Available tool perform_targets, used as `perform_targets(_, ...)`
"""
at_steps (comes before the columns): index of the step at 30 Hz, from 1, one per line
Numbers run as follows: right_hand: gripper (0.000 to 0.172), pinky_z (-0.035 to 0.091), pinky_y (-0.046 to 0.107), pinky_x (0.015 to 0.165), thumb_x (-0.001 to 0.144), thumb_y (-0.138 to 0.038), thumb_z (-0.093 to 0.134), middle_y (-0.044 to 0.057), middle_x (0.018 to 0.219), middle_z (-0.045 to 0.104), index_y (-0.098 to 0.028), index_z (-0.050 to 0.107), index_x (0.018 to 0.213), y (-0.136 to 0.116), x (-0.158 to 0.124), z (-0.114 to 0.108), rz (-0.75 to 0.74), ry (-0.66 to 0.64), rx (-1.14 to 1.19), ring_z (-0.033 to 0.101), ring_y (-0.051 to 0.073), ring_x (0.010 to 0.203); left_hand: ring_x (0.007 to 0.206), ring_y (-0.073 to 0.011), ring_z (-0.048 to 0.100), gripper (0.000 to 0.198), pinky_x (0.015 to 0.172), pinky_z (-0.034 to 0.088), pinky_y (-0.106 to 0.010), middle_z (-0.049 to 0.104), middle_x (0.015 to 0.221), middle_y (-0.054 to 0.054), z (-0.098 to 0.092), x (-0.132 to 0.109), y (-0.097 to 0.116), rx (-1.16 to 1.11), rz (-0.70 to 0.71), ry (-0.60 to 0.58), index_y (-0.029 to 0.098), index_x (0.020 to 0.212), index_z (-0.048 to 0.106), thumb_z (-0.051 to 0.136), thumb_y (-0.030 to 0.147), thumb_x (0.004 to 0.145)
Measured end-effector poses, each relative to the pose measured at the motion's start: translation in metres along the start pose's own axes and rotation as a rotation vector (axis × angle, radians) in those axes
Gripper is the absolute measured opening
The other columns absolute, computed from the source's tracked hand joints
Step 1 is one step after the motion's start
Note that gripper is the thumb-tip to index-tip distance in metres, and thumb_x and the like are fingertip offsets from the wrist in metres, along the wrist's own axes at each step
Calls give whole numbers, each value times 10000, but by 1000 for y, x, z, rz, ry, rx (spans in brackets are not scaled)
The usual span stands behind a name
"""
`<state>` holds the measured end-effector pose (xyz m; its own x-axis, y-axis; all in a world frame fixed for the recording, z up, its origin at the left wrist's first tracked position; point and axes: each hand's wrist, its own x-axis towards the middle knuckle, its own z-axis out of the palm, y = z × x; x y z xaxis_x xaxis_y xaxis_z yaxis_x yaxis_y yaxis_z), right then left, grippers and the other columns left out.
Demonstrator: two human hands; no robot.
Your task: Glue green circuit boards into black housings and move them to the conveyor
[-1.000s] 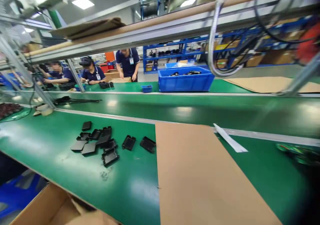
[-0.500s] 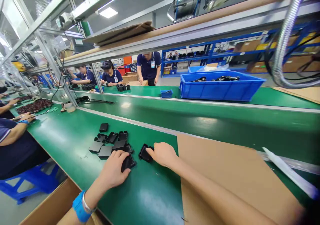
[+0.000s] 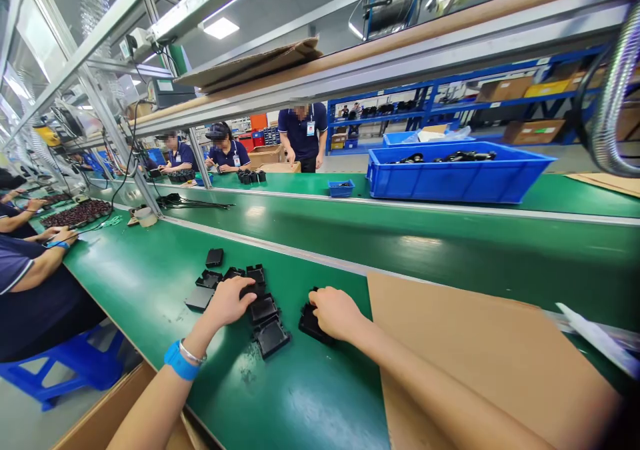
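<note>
Black plastic case halves lie in a loose group on the green bench. My left hand [image 3: 231, 302] reaches over the group, its fingers closed on a black case [image 3: 256, 289] that they partly hide. Just nearer to me lie an open-topped case [image 3: 263, 309] and another open-topped case [image 3: 271, 337]. A smooth-backed case [image 3: 200, 298] is left of my hand, with a small case [image 3: 215, 257] farther back. My right hand [image 3: 337, 312] grips a separate black case [image 3: 313, 327] from above, fingertips curled over its far edge and covering part of it.
A cardboard sheet [image 3: 465, 343] covers the bench at right, under my right forearm. Beyond the bench rail stand a large blue bin [image 3: 455, 180] and a small blue tray [image 3: 341, 189]. A co-worker [image 3: 45, 283] sits at left; a metal post [image 3: 113, 120] rises from the bench.
My left hand has left the nearest case, which now lies open side up, and moved back to another in the group. My right hand and its case have shifted right and nearer.
</note>
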<state>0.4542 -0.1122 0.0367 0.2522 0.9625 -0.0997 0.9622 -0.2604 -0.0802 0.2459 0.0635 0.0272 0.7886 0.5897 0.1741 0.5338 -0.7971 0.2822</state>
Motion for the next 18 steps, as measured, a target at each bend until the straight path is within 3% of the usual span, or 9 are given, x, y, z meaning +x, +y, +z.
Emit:
perform_targets(4, 184, 389, 355, 739, 815, -86, 482, 120, 940, 658, -141, 645, 881, -9, -28, -9, -134, 31, 12, 571, 252, 940, 1073, -237, 613, 314, 945, 444, -335, 659, 1167, -92, 6, 6, -2, 22, -35, 56, 198, 1170, 621, 401, 277, 960)
perform_targets(8, 114, 385, 385, 794, 747, -132, 544, 89, 869, 631, -170, 633, 808, -39, -68, -12, -401, -12, 48, 536, 254, 951, 1078, -208, 605, 308, 940, 448, -334, 628, 1199, -95, 13, 7, -1, 30, -100, 113, 183, 1201, 571, 358, 259, 993)
perform_targets(11, 117, 354, 470, 930, 727, -194, 605, 172, 1108, 575, -139, 658, 815, -59, -77, -7, -586, -49, 54, 453, 336, 1154, 906, -186, 644, 262, 837, 494, -362, 663, 1026, -75, 16, 11, 1, 38, -134, 94, 142, 1162, 555, 411, 281, 993)
perform_targets(14, 195, 273, 555, 1019, 708, -240, 670, 207, 1376, 403, -158, 699, 882, -64, -63, -1, -647, -85, 61, 244, 415, 1348, 734, -158, 626, 203, 724, 495, -320, 642, 881, -35, 14, 13, 5, 67, -127, 74, 143, 1063, 564, 422, 265, 985)
perform_targets(15, 212, 281, 572, 1009, 710, -255, 676, 198, 1369, 413, -177, 703, 905, -64, -58, 2, -660, -101, 64, 244, 417, 1351, 737, -155, 619, 182, 721, 486, -306, 634, 904, -40, 13, 12, 7, 82, -111, 77, 154, 1037, 564, 415, 242, 979)
perform_targets(18, 193, 418, 522, 878, 745, -286, 645, 153, 1147, 548, -202, 683, 914, -58, -48, 8, -713, -96, 25, 470, 348, 1162, 893, -175, 599, 165, 815, 455, -303, 595, 1061, -76, 8, 7, 15, 135, -51, 110, 179, 1013, 567, 428, 246, 956)
